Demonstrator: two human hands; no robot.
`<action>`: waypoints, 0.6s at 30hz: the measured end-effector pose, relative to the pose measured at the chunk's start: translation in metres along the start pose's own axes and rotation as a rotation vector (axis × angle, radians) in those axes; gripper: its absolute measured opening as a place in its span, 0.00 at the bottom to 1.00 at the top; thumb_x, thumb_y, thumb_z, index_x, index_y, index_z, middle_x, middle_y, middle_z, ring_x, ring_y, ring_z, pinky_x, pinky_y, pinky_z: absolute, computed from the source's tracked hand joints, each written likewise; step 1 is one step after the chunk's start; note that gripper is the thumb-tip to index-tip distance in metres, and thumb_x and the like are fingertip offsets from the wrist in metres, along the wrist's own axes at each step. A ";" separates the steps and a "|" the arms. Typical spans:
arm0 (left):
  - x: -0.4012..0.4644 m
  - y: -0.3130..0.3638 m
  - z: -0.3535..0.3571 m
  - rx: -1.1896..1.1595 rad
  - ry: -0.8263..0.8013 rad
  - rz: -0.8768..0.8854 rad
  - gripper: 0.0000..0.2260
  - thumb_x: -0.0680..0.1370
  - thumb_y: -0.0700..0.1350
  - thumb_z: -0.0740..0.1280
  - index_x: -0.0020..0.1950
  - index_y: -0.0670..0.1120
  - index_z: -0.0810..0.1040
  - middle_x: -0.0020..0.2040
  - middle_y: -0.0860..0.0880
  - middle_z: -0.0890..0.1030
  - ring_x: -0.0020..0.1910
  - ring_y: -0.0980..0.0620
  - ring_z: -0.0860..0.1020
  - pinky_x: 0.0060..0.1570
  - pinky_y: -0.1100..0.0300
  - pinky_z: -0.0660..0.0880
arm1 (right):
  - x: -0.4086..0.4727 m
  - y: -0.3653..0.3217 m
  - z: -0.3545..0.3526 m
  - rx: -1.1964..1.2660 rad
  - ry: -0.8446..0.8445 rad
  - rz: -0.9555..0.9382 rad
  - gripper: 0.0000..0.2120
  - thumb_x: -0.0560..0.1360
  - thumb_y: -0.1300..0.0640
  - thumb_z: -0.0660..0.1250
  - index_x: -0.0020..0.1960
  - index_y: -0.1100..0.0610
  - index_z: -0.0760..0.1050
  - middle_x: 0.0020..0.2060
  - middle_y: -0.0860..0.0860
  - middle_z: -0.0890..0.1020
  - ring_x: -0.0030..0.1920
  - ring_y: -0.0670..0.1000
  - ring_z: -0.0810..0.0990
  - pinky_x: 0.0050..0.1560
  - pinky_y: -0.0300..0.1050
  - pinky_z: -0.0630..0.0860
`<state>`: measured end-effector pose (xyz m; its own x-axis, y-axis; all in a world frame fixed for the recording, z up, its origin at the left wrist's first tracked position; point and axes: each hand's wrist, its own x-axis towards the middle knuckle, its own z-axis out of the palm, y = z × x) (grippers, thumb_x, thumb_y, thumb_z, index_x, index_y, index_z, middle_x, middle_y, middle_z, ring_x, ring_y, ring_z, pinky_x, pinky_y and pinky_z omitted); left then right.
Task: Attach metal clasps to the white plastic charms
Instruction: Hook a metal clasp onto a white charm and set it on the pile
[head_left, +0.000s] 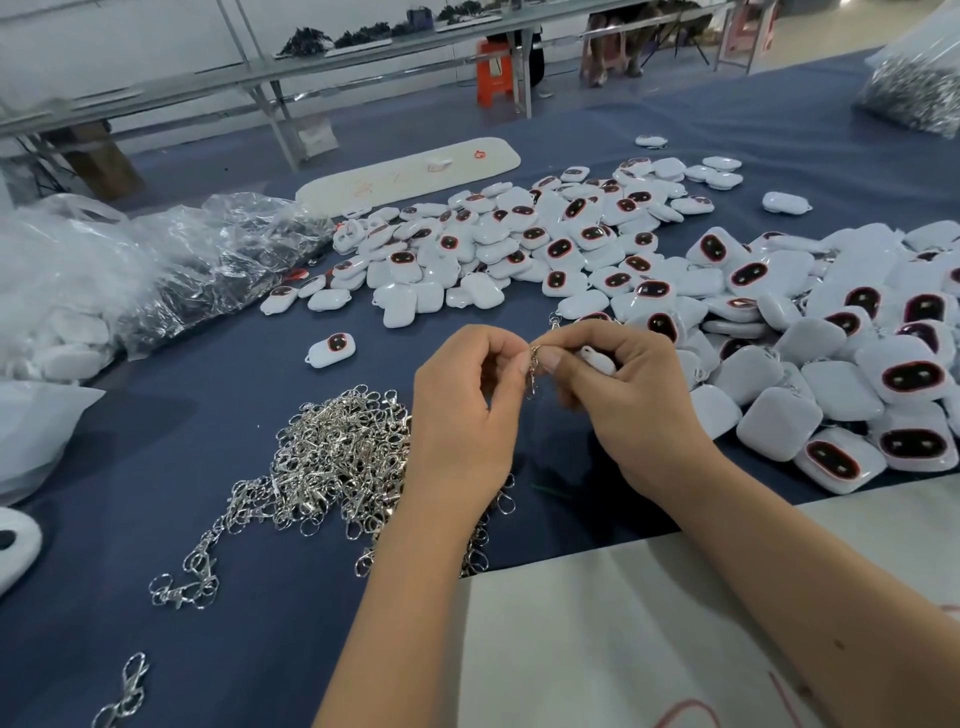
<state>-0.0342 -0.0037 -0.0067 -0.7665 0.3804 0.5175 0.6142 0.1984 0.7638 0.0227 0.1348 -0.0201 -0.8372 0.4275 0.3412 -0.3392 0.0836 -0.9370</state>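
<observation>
My left hand (467, 410) pinches a silver metal clasp (533, 370) that hangs between both hands. My right hand (623, 395) curls around a white plastic charm (597, 359), and its thumb and forefinger meet the clasp's ring. Under my left wrist, a heap of loose silver clasps (332, 462) lies on the blue cloth. Many white charms with dark red-rimmed faces (519, 244) spread across the middle of the table. A second pile of charms (841, 353) rises at the right. One single charm (331, 351) lies apart to the left.
Crumpled clear plastic bags (156, 270) lie at the left. A bag of metal parts (914, 88) sits at the far right. A long white board (410, 174) lies behind the charms. White paper (597, 649) covers the near table edge. An orange stool (496, 73) stands beyond the table.
</observation>
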 end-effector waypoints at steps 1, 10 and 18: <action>0.000 0.000 0.001 0.005 0.008 0.012 0.04 0.79 0.43 0.68 0.46 0.50 0.79 0.40 0.55 0.81 0.41 0.51 0.80 0.41 0.60 0.76 | 0.000 0.000 0.001 0.051 0.011 0.030 0.11 0.79 0.66 0.71 0.44 0.53 0.86 0.32 0.47 0.81 0.32 0.45 0.74 0.35 0.36 0.73; -0.001 0.003 -0.001 0.103 0.028 0.035 0.05 0.79 0.39 0.68 0.45 0.48 0.78 0.41 0.56 0.80 0.41 0.55 0.78 0.39 0.70 0.71 | 0.002 0.006 -0.001 0.023 -0.037 0.139 0.02 0.77 0.56 0.74 0.49 0.51 0.85 0.34 0.46 0.80 0.33 0.46 0.73 0.34 0.40 0.72; 0.000 -0.002 -0.013 0.193 -0.073 0.016 0.05 0.80 0.40 0.67 0.46 0.48 0.78 0.44 0.55 0.80 0.45 0.54 0.79 0.45 0.58 0.75 | 0.010 0.011 -0.005 0.063 -0.026 0.237 0.10 0.79 0.59 0.69 0.59 0.53 0.82 0.39 0.50 0.74 0.38 0.48 0.74 0.48 0.45 0.74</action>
<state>-0.0379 -0.0161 -0.0035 -0.7449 0.4478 0.4945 0.6563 0.3587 0.6638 0.0127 0.1440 -0.0274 -0.9070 0.4049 0.1154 -0.1576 -0.0723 -0.9849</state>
